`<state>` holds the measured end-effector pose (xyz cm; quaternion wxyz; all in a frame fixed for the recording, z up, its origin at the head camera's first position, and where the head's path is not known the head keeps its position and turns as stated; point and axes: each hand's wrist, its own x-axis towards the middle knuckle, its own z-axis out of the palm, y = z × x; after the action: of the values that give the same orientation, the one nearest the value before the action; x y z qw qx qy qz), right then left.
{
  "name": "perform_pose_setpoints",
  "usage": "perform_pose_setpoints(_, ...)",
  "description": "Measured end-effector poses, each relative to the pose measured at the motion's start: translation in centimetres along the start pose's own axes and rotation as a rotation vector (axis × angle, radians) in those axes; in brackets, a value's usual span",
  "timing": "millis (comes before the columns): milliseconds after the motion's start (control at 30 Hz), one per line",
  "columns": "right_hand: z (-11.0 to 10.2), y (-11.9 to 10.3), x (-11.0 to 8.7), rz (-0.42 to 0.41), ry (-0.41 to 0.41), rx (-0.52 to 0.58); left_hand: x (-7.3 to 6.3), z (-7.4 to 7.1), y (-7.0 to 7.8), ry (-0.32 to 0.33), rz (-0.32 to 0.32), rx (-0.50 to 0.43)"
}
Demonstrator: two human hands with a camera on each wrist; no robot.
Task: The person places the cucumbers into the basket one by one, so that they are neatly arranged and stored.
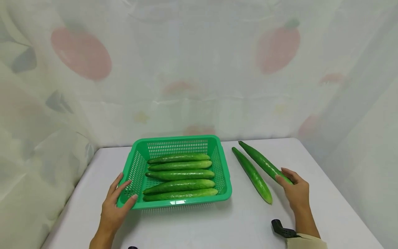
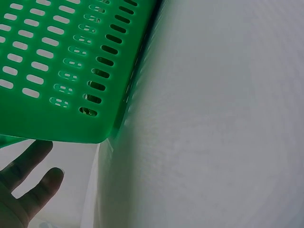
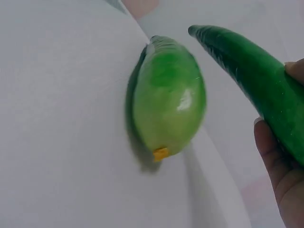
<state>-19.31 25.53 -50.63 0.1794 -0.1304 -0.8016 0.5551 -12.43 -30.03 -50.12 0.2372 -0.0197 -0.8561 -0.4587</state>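
My right hand (image 1: 296, 190) holds the near end of a long green cucumber (image 1: 261, 159) between thumb and fingers. In the right wrist view that cucumber (image 3: 251, 73) slants up to the left. A second cucumber (image 1: 253, 176) lies just left of it on the table, its paler end with a yellow tip (image 3: 161, 154) towards me. My left hand (image 1: 113, 205) rests at the near left corner of a green plastic basket (image 1: 202, 200), fingers spread and fairly straight against the rim. Several cucumbers (image 1: 180, 174) lie side by side in the basket, roughly crosswise.
The white-covered table (image 1: 186, 230) has patterned curtain-like sheeting (image 1: 199, 69) behind it and at the sides. A black angled device (image 1: 283, 230) sits at my right wrist, by the sleeve (image 1: 306, 242). Another dark object (image 1: 132, 247) barely shows at the bottom edge.
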Motion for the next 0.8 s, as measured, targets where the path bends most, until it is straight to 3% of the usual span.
perform_pose_setpoints(267,-1.1,-3.0,0.3,-0.092,-0.036,0.112,0.0,0.0,0.1,-0.001,0.026,0.014)
perform_pose_setpoints(800,-0.5,-9.9,1.4,-0.336,-0.274,0.225,-0.1,0.0,0.2,0.011,0.041,0.009)
